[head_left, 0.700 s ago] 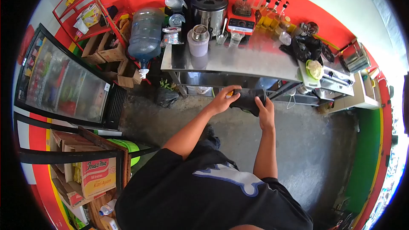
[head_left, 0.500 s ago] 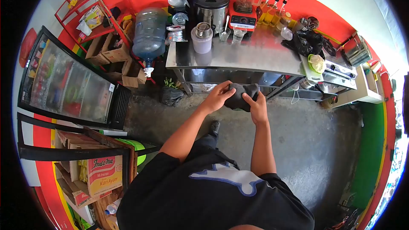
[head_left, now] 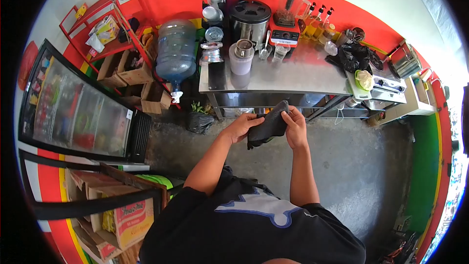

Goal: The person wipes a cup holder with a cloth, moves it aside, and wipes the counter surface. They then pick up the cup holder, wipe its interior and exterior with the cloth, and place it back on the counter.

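Observation:
A dark grey cloth [head_left: 267, 126] hangs between my two hands, out in front of my chest and over the floor. My left hand [head_left: 241, 127] grips its left edge with thumb and fingers. At the upper right edge, my right hand [head_left: 294, 126] pinches the cloth, thumb on top. The cloth is stretched into a slanted shape, its lower left corner drooping. Beyond my hands runs the steel table [head_left: 298, 76], apart from the cloth.
On the table are a steel pot [head_left: 250, 22], a blender [head_left: 288, 12], a lilac container [head_left: 241, 58] and a cabbage [head_left: 364, 80]. A water jug [head_left: 176, 51] stands left. A glass-door fridge [head_left: 80, 107] and cartons [head_left: 132, 222] line the left side.
The cloth was bunched up between my hands and is now spread and slanted. My hands have come slightly lower in view, and the camera view has shifted.

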